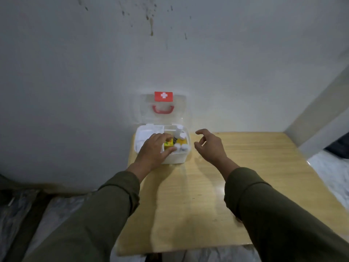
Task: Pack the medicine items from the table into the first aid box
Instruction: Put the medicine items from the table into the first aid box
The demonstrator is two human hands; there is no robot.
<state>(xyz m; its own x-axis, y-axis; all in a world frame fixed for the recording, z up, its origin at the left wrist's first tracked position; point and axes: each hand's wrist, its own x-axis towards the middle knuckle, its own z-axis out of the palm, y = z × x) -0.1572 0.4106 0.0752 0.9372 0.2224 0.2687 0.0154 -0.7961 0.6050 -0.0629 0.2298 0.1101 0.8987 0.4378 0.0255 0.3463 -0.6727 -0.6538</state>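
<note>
First aid box [175,157] sits at the far left corner of a pale wooden table [207,186], at about 11 o'clock from the table's middle, against a grey wall [75,72]. Its body is white plastic with rounded corners. The clear lid [147,112] stands up against the wall at 12 o'clock from the body, and it carries a red label with a white cross [163,96] near its top edge and a red handle [163,109] just below that.

Inside, a white tray [145,134] fills the left part, at 9 o'clock. The right part holds packed things: a yellow packet [168,144] with a green patch, a dark bottle [175,139] with a white top, another yellow item [182,141] behind it, and two white caps [182,147] at the near edge, at 6 o'clock. Labels are too blurred to read.

The left hand [154,150] lies over the box, its fingers curled around the yellow packet with the thumb at the packet's near side. The right hand [208,146] hangs above the table just beside the box, at 3 o'clock from it, loosely spread and holding nothing, thumb and forefinger apart. Both arms wear olive green sleeves [283,214].
</note>
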